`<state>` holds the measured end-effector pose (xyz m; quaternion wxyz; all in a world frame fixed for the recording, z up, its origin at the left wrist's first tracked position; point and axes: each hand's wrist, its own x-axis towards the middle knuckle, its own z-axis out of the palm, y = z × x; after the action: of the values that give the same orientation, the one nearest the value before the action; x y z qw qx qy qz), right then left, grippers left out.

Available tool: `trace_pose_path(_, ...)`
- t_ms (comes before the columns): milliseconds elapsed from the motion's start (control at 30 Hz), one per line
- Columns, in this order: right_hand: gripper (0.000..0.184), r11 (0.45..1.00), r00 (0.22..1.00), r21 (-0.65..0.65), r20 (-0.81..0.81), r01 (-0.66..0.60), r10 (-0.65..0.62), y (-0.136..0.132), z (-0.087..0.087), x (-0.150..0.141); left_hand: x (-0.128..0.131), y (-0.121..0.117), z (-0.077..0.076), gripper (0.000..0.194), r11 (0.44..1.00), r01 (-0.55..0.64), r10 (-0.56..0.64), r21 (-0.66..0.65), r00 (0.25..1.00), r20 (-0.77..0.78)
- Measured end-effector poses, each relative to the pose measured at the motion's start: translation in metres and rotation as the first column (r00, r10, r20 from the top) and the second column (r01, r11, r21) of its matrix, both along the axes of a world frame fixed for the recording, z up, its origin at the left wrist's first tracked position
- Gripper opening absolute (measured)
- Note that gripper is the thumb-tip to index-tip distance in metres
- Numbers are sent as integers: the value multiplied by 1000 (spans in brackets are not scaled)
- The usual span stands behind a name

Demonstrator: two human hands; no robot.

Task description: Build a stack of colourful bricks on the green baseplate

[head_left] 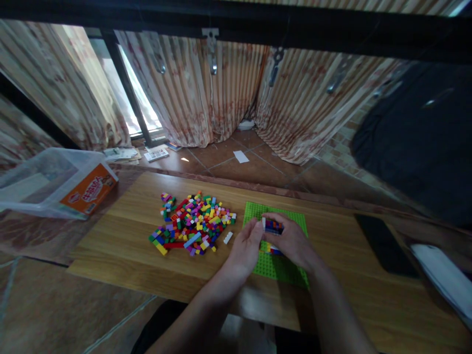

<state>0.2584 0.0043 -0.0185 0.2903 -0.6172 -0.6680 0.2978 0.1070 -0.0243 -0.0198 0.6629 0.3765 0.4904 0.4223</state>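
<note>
A green studded baseplate lies on the wooden table under both hands. On it stands a small build of toy bricks, with dark blue, red and orange pieces showing between my hands. My left hand is closed at the build's left end, its thumb and fingertips pinching a small white brick. Curled around the build's far and right sides, my right hand grips it and hides part of it. Nearer to me, yellow, red, white and blue bricks show below the right fingers.
A pile of loose coloured bricks spreads left of the baseplate, with a white brick beside it. A clear plastic bin with an orange label stands at far left. A dark flat object and a white object lie on the right.
</note>
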Motion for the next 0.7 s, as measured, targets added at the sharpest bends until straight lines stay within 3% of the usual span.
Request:
trace_pose_path(467,40,999,999,-43,-47,15,-17,-1,5,1,1,-3,7,58,1000,1,-2,22,1000,3)
trace_pose_path(700,46,997,1000,-78,-19,7,-9,1,3,4,3,-6,4,63,986,62,-29,154,979,-204)
